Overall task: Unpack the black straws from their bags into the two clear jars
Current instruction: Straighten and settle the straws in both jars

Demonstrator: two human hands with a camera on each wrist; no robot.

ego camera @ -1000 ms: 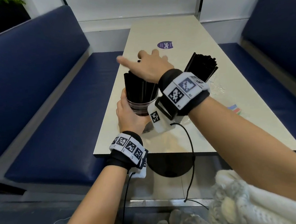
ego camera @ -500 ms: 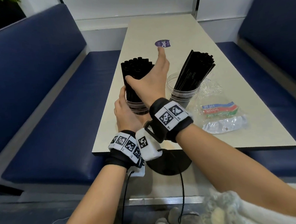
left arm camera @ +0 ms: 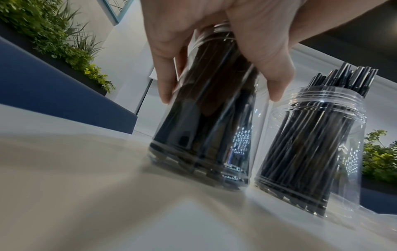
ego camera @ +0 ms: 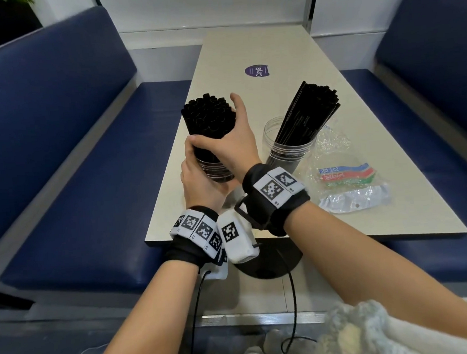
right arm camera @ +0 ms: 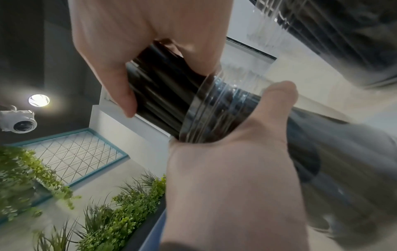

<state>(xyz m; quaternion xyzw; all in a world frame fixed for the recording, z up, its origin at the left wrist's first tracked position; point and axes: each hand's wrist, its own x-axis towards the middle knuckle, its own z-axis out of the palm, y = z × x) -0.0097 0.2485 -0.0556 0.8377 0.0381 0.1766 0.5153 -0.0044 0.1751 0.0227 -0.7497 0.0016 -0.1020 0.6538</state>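
Note:
Two clear jars stand on the beige table [ego camera: 287, 48]. My left hand [ego camera: 199, 179] grips the left jar [ego camera: 216, 170] from the near side, fingers curled round its wall [left arm camera: 206, 129]. A thick bundle of black straws [ego camera: 208, 116] stands upright in it. My right hand [ego camera: 234, 146] wraps round that bundle just above the jar mouth, thumb and fingers curled on the straws [right arm camera: 154, 88]. The right jar [ego camera: 289, 142] holds thinner black straws [ego camera: 309, 113] leaning to the right; nothing touches it [left arm camera: 311, 149].
Crumpled clear bags [ego camera: 346, 180] with a coloured label lie right of the jars. A purple round sticker [ego camera: 258, 70] sits farther back on the table. Blue benches [ego camera: 68, 166] flank both sides. A fluffy white garment [ego camera: 376, 332] lies at lower right.
My right hand came off the tops of the straws, dropped down and closed round the bundle above the jar mouth. The left hand stayed on the left jar.

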